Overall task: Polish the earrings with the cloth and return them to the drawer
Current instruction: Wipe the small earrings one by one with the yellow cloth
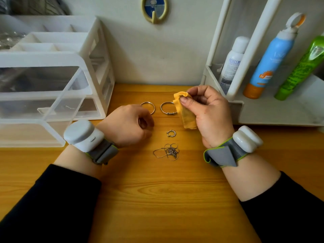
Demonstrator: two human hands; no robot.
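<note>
Two hands are working apart over the desk (pixel 157 199). My right hand (pixel 210 113) is pinching the cloth (pixel 185 113) between thumb and fingertips. The pinch is bunching the top into a small folded pad for rubbing, and the loose tail is hanging down. The cloth is looking thin, soft and yellow, creased where I am gripping it.

My left hand (pixel 129 123) is sitting low beside the jewellery with its fingers curled inward; whether anything is caught inside that curl I cannot tell. The earrings (pixel 171 133), as I am judging the small twisted silver hoops to be, are lying on the bare wood between my hands, outside the drawer (pixel 43 79). That drawer is standing pulled out of the white organiser (pixel 98 50) on my left, its clear plastic walls open for their return.

Beyond the earrings, two larger smooth silver bangles (pixel 166 112) are lying side by side, the right one partly behind the cloth. A fine tangled chain (pixel 168 152) is lying nearer to me.
</note>
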